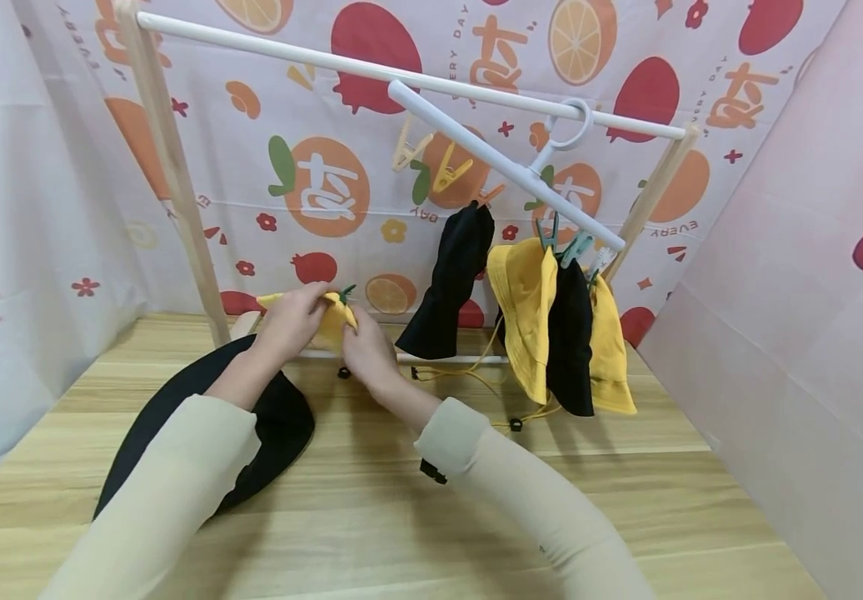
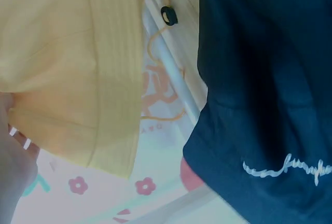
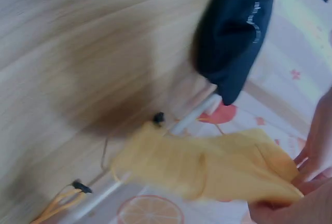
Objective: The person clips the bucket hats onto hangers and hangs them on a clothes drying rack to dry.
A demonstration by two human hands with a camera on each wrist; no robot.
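Observation:
A yellow bucket hat [image 2: 57, 68] hangs from both hands in front of the rack's left half. My left hand [image 1: 292, 321] pinches its folded top, and my right hand [image 1: 371, 348] grips the same fold close beside it. A small dark-green piece [image 1: 347, 292] sticks up between the hands. In the right wrist view the hat [image 3: 207, 167] droops brim first, slightly blurred. Under my left forearm a black bucket hat [image 1: 285, 429] lies on the table; its white script lettering [image 2: 290, 168] shows in the left wrist view.
A tilted white hanger [image 1: 502, 162] hooks over the rack's white rod [image 1: 401, 75]. Clipped along its lower right are a black hat [image 1: 450, 283], a yellow hat [image 1: 525, 308], another black hat [image 1: 570, 342] and another yellow hat [image 1: 611, 358]. Bare pale-yellow [image 1: 411, 148] and yellow clothespins [image 1: 450, 169] dangle further left.

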